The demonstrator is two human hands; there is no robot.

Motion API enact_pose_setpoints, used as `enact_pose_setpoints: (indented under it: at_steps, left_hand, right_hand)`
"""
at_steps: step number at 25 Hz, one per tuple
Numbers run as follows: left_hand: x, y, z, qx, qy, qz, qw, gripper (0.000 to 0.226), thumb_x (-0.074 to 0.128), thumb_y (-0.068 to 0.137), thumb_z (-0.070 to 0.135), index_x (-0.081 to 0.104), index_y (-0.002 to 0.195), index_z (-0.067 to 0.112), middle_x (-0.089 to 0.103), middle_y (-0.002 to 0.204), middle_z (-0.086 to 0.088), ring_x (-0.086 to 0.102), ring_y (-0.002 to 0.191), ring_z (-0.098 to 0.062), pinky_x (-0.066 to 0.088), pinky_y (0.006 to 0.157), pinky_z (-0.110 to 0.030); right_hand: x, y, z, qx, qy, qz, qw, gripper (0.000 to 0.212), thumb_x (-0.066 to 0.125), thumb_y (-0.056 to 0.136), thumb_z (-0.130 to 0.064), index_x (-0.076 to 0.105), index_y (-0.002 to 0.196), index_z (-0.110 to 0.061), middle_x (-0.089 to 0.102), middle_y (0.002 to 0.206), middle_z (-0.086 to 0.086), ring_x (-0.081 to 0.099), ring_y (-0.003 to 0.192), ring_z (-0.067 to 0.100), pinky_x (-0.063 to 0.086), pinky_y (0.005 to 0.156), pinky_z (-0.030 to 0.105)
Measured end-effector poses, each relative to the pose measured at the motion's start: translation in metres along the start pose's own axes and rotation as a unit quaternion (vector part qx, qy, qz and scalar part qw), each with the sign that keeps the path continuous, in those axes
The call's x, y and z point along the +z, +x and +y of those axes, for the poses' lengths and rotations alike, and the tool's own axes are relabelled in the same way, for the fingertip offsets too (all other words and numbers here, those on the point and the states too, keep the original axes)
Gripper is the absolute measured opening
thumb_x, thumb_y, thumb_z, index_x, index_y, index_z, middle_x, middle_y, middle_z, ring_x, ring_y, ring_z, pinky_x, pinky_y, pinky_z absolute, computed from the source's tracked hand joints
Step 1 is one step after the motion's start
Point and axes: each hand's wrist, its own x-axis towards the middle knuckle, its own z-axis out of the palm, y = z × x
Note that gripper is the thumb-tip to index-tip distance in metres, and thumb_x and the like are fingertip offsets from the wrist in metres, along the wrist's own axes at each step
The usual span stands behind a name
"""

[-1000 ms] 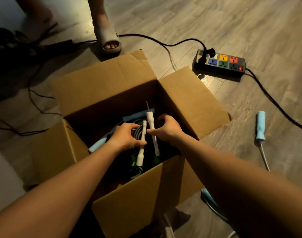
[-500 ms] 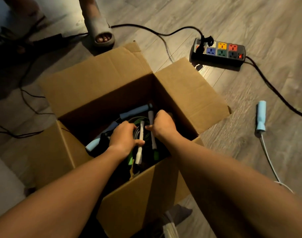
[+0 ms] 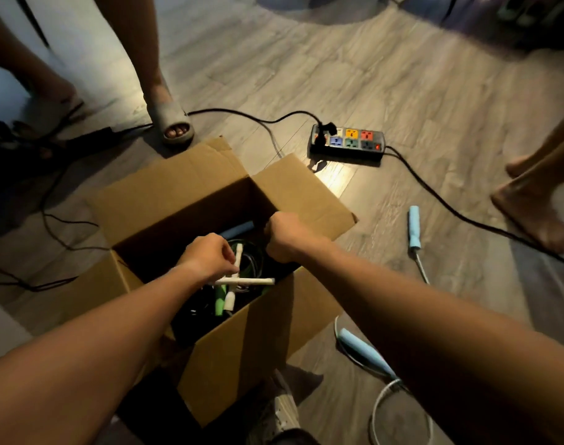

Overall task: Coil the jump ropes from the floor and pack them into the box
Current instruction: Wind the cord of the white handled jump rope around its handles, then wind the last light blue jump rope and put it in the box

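Note:
An open cardboard box (image 3: pixel 178 194) stands on the floor in front of me. Inside lie dark coiled ropes, a blue handle (image 3: pixel 237 229), a green handle (image 3: pixel 219 303) and two white handles (image 3: pixel 248 282) crossed over each other. My left hand (image 3: pixel 210 258) pinches the white handles where they cross. My right hand (image 3: pixel 284 239) is curled near the box's right wall, apart from the handles, with its fingers hidden. A blue jump rope lies on the floor to the right, one handle (image 3: pixel 414 226) further off and the other (image 3: pixel 364 351) beside the box.
A power strip (image 3: pixel 348 142) with coloured sockets lies beyond the box, with black cables (image 3: pixel 450 210) running across the floor. A person's sandalled foot (image 3: pixel 174 123) stands behind the box, and bare feet (image 3: pixel 537 220) are at the right. More dark cables trail at the left.
The two white handles stood side by side and now lie crossed. My right hand has left its handle and moved toward the box's back right. The view has tilted up.

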Motion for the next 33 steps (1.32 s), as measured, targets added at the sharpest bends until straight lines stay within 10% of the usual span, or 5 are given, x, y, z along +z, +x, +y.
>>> enact_pose_setpoints:
  at_steps: [16,24,33]
  left_hand:
    - [0.149,-0.068,0.248,0.231,0.052,-0.229,0.944,0.019,0.083,0.077,0.027,0.069,0.089,0.02,0.073,0.085,0.0,0.065,0.062,-0.009,0.051,0.05,-0.022]
    - [0.263,-0.065,0.207,0.33,0.389,-0.21,0.834,0.042,0.064,0.087,0.044,0.051,0.125,0.03,0.05,0.128,-0.005,0.049,0.12,-0.03,0.042,0.092,-0.044]
    - [0.143,-0.109,0.296,0.273,0.181,-0.368,0.87,0.029,0.052,0.094,0.01,0.053,0.117,0.026,0.059,0.118,-0.007,0.059,0.104,-0.021,0.05,0.091,-0.036]
  right_hand:
    - [-0.015,-0.196,0.284,0.24,0.155,0.018,0.958,0.017,0.072,0.084,-0.011,0.079,0.099,-0.006,0.077,0.091,0.015,0.076,0.084,0.026,0.062,0.081,0.044]
    - [0.068,-0.189,0.319,0.235,0.164,-0.09,0.954,0.022,0.064,0.086,-0.017,0.078,0.102,-0.011,0.077,0.091,0.009,0.075,0.084,0.023,0.061,0.084,0.038]
    - [-0.066,-0.249,0.276,0.179,0.184,-0.056,0.965,0.043,0.075,0.086,-0.012,0.065,0.127,-0.018,0.068,0.103,0.004,0.064,0.09,0.017,0.057,0.08,0.03]
